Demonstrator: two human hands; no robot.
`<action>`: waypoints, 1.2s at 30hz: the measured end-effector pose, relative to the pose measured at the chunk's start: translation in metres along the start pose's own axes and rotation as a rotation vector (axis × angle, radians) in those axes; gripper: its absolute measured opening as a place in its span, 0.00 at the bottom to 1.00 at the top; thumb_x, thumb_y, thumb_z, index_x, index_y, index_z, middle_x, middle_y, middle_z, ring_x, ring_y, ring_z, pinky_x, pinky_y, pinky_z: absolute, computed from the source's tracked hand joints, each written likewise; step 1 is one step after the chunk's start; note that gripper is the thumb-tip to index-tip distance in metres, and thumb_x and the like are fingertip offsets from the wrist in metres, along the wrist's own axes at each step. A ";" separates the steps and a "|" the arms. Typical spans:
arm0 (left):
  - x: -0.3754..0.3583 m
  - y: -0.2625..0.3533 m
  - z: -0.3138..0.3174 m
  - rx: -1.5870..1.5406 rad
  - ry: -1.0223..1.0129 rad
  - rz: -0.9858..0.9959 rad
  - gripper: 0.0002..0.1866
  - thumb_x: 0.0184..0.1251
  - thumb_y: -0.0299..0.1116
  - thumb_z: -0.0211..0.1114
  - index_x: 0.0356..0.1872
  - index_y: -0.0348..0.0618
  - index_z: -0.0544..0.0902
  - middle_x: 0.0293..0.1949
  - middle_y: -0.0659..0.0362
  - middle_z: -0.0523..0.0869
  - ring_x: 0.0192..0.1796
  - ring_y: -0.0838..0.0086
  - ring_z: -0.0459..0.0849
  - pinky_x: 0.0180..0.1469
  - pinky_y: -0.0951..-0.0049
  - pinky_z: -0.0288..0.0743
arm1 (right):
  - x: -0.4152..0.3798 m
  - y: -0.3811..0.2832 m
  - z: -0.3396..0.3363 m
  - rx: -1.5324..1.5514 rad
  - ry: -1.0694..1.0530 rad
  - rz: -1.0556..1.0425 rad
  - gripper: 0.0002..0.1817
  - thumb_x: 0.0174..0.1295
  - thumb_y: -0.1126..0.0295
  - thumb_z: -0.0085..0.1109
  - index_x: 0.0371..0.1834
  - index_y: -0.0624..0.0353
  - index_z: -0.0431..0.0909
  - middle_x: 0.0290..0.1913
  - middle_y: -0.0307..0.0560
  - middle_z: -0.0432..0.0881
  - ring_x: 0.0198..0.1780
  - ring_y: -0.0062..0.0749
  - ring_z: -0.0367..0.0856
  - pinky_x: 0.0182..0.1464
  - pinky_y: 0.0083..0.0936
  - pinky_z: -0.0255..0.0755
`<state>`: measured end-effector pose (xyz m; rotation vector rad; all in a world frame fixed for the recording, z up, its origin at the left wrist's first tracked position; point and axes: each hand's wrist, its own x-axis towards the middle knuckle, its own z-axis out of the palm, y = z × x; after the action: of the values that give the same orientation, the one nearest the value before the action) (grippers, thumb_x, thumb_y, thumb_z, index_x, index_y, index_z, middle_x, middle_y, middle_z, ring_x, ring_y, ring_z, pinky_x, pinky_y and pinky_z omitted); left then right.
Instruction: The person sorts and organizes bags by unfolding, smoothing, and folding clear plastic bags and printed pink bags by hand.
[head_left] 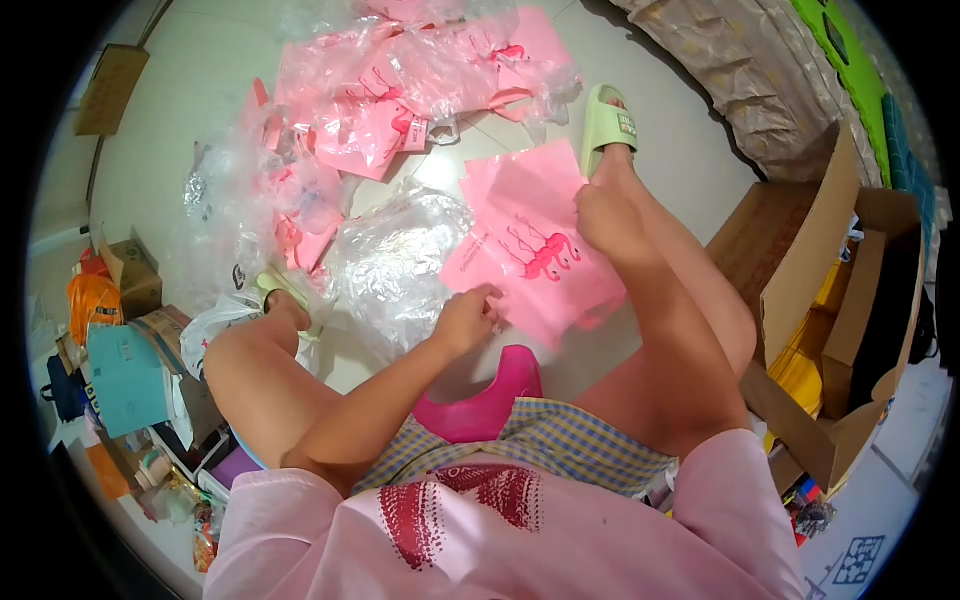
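A pink plastic bag [550, 215] printed with red flamingos hangs in front of me, turned at an angle. My right hand [608, 218] is closed on its right edge, near the upper corner. By the lower left edge of this bag is my left hand [468, 318], with its fingers loosely bent and slightly apart, holding nothing that I can see. Clear crinkled plastic wrap [395, 265] lies on the floor just beyond the left hand. Farther off, more pink flamingo bags [375, 130] are spread about, partly covered by clear plastic.
An open cardboard box [810, 270] with yellow contents stands at my right. A quilted beige cover [760, 90] hangs at the upper right. Several boxes and an orange bag [93, 297] crowd the left side. Between my legs is a bright pink plastic seat [480, 405].
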<state>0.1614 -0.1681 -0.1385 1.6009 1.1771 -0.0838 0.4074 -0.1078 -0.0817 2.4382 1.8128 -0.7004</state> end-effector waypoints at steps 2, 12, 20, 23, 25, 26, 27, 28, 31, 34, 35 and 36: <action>-0.004 0.032 -0.019 0.100 0.208 0.097 0.16 0.55 0.25 0.61 0.47 0.43 0.77 0.30 0.54 0.82 0.31 0.66 0.81 0.36 0.69 0.73 | -0.002 -0.011 -0.007 -0.157 -0.154 -0.206 0.11 0.54 0.74 0.48 0.36 0.61 0.80 0.38 0.57 0.82 0.41 0.49 0.82 0.42 0.41 0.75; 0.046 0.087 -0.079 0.600 0.153 0.501 0.09 0.50 0.22 0.58 0.34 0.42 0.80 0.28 0.49 0.82 0.33 0.55 0.81 0.36 0.60 0.73 | -0.014 0.001 -0.037 0.087 -0.066 -0.228 0.13 0.42 0.70 0.63 0.34 0.60 0.80 0.36 0.55 0.82 0.36 0.45 0.83 0.38 0.35 0.75; 0.047 0.083 -0.081 -0.269 -0.470 0.089 0.10 0.62 0.25 0.60 0.44 0.40 0.81 0.22 0.63 0.80 0.26 0.82 0.77 0.30 0.73 0.71 | 0.001 0.067 0.006 0.102 -0.575 0.068 0.12 0.45 0.72 0.61 0.36 0.60 0.80 0.37 0.57 0.82 0.40 0.49 0.81 0.40 0.37 0.74; 0.057 0.060 -0.063 -0.862 -0.505 0.021 0.13 0.61 0.24 0.59 0.47 0.40 0.80 0.23 0.65 0.80 0.27 0.81 0.80 0.28 0.77 0.72 | 0.013 0.057 -0.008 0.023 -0.502 0.145 0.12 0.45 0.73 0.60 0.36 0.60 0.80 0.37 0.57 0.82 0.41 0.49 0.81 0.41 0.37 0.74; 0.071 0.056 -0.059 -0.993 -0.481 -0.058 0.14 0.61 0.26 0.61 0.48 0.41 0.79 0.22 0.67 0.80 0.26 0.80 0.79 0.28 0.77 0.72 | 0.024 0.053 -0.018 -0.018 -0.444 0.199 0.12 0.45 0.73 0.60 0.36 0.60 0.80 0.37 0.57 0.82 0.41 0.49 0.81 0.41 0.38 0.75; 0.079 0.048 -0.062 -0.715 -0.331 -0.065 0.12 0.59 0.28 0.63 0.45 0.40 0.80 0.23 0.66 0.81 0.26 0.79 0.79 0.30 0.74 0.72 | 0.029 0.049 -0.017 -0.029 -0.419 0.219 0.12 0.45 0.73 0.59 0.36 0.60 0.80 0.37 0.57 0.82 0.41 0.49 0.81 0.41 0.38 0.75; 0.088 0.038 -0.064 -0.435 -0.183 -0.073 0.11 0.57 0.29 0.65 0.42 0.40 0.81 0.23 0.64 0.83 0.27 0.79 0.79 0.31 0.72 0.72 | 0.041 0.047 -0.015 -0.038 -0.406 0.237 0.12 0.45 0.73 0.59 0.36 0.60 0.80 0.37 0.57 0.82 0.41 0.49 0.81 0.42 0.38 0.75; 0.105 0.026 -0.053 -0.449 -0.182 -0.072 0.11 0.57 0.29 0.65 0.42 0.40 0.81 0.23 0.64 0.83 0.27 0.79 0.79 0.31 0.72 0.72 | 0.051 0.047 -0.010 -0.048 -0.405 0.255 0.12 0.45 0.74 0.59 0.36 0.60 0.80 0.37 0.57 0.82 0.41 0.50 0.81 0.42 0.38 0.75; 0.140 -0.010 -0.032 -0.021 0.185 0.091 0.10 0.53 0.32 0.68 0.36 0.39 0.82 0.22 0.58 0.82 0.24 0.75 0.79 0.30 0.70 0.71 | 0.081 0.060 0.052 0.025 -0.263 0.243 0.11 0.46 0.74 0.58 0.35 0.61 0.80 0.37 0.58 0.82 0.42 0.50 0.81 0.43 0.39 0.75; 0.161 -0.019 -0.033 0.126 0.317 0.012 0.07 0.53 0.32 0.63 0.30 0.40 0.81 0.27 0.49 0.83 0.32 0.55 0.81 0.36 0.61 0.73 | 0.103 0.058 0.089 0.146 -0.094 0.195 0.10 0.48 0.73 0.57 0.35 0.60 0.81 0.37 0.59 0.82 0.42 0.52 0.81 0.45 0.41 0.74; 0.172 -0.019 -0.027 0.109 0.310 0.003 0.07 0.53 0.32 0.63 0.30 0.40 0.81 0.27 0.49 0.83 0.32 0.55 0.81 0.36 0.61 0.73 | 0.106 0.064 0.090 0.162 -0.064 0.179 0.10 0.49 0.72 0.57 0.35 0.59 0.81 0.37 0.59 0.82 0.42 0.53 0.80 0.45 0.41 0.74; 0.181 -0.025 -0.026 0.189 0.359 0.051 0.06 0.53 0.30 0.61 0.31 0.41 0.81 0.28 0.49 0.83 0.33 0.54 0.81 0.37 0.60 0.74 | 0.110 0.061 0.087 0.164 -0.080 0.176 0.10 0.49 0.72 0.57 0.35 0.59 0.81 0.37 0.59 0.82 0.42 0.53 0.80 0.45 0.41 0.74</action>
<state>0.2217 -0.0361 -0.2521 1.8638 1.4354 0.1351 0.4579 -0.0520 -0.2152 2.5867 1.5461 -0.9497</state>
